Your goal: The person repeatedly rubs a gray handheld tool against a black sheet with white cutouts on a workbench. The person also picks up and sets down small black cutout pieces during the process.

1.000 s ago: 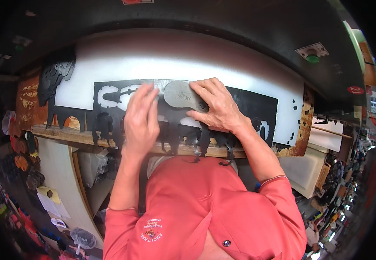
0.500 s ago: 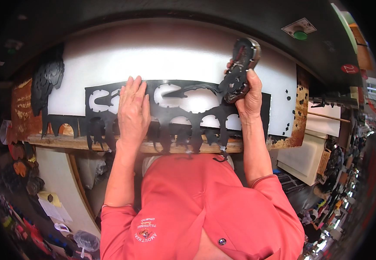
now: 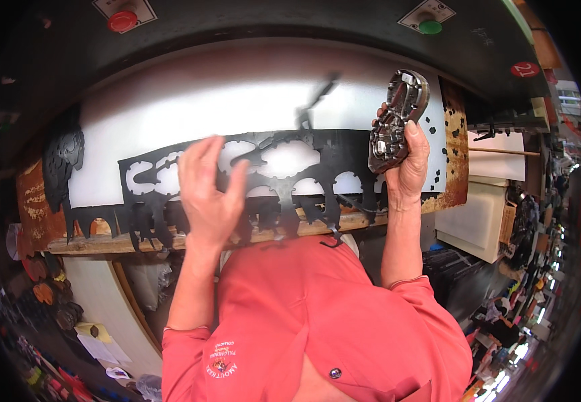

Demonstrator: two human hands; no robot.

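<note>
My right hand (image 3: 409,161) grips a sole-shaped metal cutting die (image 3: 399,117), raised over the right part of the white board (image 3: 237,87). The die's hollow inside, with metal bits in it, faces up. My left hand (image 3: 211,194) is blurred, thumb and fingers apart, over a black sheet (image 3: 344,147). Sole-shaped holes and scalloped cut edges run through this sheet, which hangs past the board's near side. Just beyond the sheet is a dark, motion-smeared piece (image 3: 314,104); its shape is unclear.
A stack of black sole-shaped pieces (image 3: 64,157) lies at the left end. A wooden rail (image 3: 96,244) runs along the front. Above the board, a dark machine beam carries a red button (image 3: 123,21) and a green button (image 3: 430,27). Small black scraps (image 3: 436,149) dot the right end.
The die has moved right and tilted, showing its hollow inside. My left hand has lifted off the sheet, fingers spreading. A smeared dark piece now appears beyond the sheet. The view has shifted.
</note>
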